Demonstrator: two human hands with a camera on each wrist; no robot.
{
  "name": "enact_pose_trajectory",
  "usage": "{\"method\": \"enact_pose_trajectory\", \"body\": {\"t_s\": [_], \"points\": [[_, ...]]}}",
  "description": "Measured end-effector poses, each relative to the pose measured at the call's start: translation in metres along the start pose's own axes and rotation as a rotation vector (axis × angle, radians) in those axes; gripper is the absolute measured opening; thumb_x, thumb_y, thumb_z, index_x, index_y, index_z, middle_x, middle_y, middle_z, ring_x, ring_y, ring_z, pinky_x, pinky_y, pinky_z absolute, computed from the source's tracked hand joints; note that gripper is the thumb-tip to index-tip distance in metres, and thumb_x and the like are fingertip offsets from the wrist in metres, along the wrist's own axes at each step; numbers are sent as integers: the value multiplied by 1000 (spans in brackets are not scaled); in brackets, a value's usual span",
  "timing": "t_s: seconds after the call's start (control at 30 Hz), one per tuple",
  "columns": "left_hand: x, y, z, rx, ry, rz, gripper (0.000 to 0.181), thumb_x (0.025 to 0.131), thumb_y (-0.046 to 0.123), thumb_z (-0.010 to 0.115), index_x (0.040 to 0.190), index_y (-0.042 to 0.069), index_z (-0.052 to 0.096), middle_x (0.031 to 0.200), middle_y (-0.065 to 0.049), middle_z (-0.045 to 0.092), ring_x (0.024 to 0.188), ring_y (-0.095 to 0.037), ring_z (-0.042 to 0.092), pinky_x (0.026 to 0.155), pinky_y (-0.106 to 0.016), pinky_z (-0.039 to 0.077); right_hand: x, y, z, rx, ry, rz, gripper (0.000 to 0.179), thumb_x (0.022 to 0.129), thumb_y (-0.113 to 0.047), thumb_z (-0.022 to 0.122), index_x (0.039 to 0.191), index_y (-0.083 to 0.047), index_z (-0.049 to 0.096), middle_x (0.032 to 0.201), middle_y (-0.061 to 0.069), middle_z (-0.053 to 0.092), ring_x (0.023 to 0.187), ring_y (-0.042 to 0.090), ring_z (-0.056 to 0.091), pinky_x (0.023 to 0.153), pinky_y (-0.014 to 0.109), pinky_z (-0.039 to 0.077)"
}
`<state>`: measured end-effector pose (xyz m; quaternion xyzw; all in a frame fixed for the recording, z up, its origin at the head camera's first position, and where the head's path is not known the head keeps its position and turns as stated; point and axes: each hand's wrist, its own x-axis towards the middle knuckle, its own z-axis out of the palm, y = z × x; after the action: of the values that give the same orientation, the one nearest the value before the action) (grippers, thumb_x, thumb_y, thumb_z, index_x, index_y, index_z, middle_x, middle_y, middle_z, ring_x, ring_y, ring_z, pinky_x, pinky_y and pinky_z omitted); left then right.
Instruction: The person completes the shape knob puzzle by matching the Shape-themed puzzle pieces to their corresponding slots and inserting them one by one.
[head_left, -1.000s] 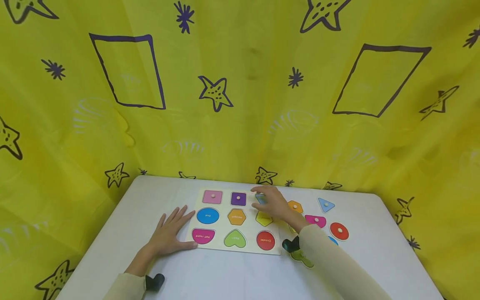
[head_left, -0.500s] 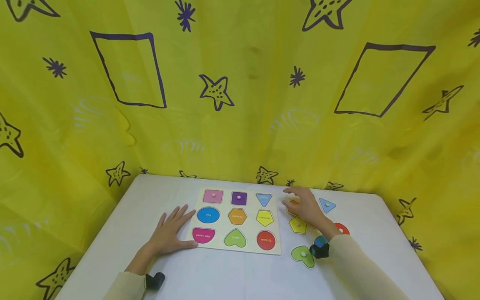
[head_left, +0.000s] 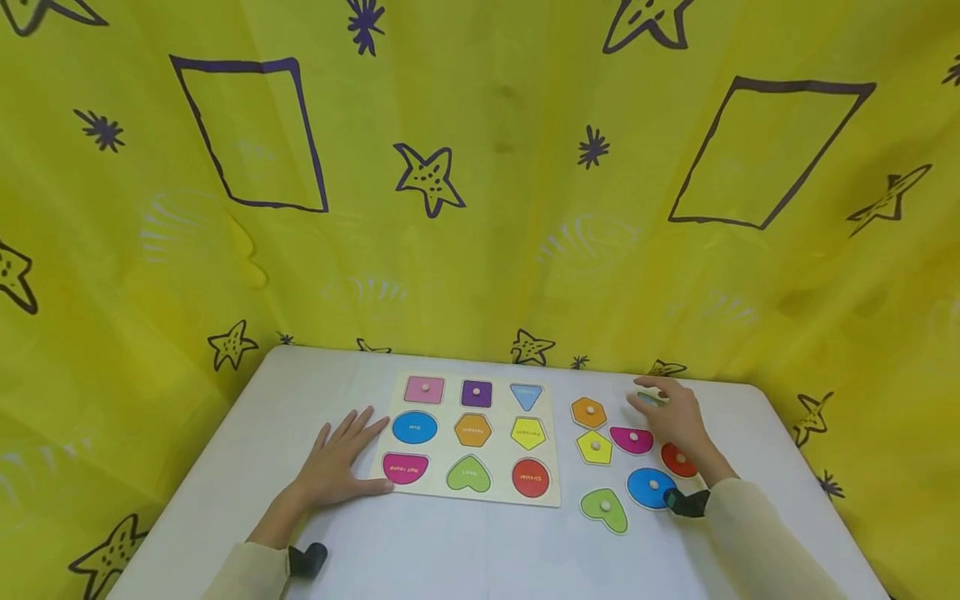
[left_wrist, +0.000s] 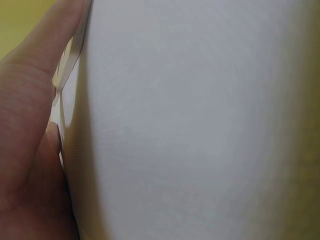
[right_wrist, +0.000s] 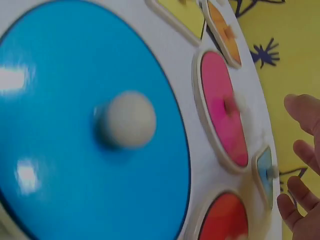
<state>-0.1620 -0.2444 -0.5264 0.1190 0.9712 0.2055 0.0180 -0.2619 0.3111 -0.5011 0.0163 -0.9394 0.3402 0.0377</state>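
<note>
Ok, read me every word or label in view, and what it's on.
"Half round": magenta slot
"Heart": green slot
"Circular": red slot
"Oval": blue slot
"Hexagon": orange slot
"Pentagon": yellow slot
Triangle slot: label too small to read.
All are upside down in the head view; I see no other text.

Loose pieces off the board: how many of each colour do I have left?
Blue: 2 (oval, triangle)
Orange: 1 (hexagon)
Yellow: 1 (pentagon)
Pink: 1 (half round)
Red: 1 (circle)
Green: 1 (heart)
Total: 7
</note>
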Motion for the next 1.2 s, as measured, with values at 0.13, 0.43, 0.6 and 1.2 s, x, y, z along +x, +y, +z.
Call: {"method": "enact_pose_trajectory", "body": {"t_s": [0.13, 0.43, 0.6, 1.2], "points": [[0, 1, -1, -3, 5, 4, 103, 74, 66, 79, 158, 19, 43, 167, -17, 29, 154, -46, 17, 118, -74, 4, -1, 13, -4, -14, -5, 34, 48, 100, -31, 69, 139, -5, 60, 148, 31, 45, 128, 55, 43, 98, 67, 47], [0, 0, 0, -3, 11, 17, 103, 73, 65, 80, 158, 19, 44, 166, -17, 30, 153, -46, 18, 118, -74, 5, -4, 28, -8, -32, -23, 57, 52, 98, -32, 71, 140, -4, 59, 140, 32, 51, 122, 52, 47, 94, 65, 51], [0, 0, -1, -7, 8, 13, 103, 73, 66, 79, 158, 19, 43, 166, -17, 30, 154, -46, 17, 118, -74, 5, -4, 34, -10, -28, -59, 84, 55, 99, -35, 69, 142, -4, 56, 141, 33, 51, 127, 55, 44, 98, 68, 48], [-1, 1, -2, -3, -2, 2, 103, 74, 66, 79, 158, 20, 42, 167, -16, 29, 154, -45, 16, 118, -73, 3, -5, 38, -7, -9, -46, 133, 40, 102, -28, 64, 130, 1, 64, 145, 35, 43, 130, 56, 40, 102, 70, 42]]}}
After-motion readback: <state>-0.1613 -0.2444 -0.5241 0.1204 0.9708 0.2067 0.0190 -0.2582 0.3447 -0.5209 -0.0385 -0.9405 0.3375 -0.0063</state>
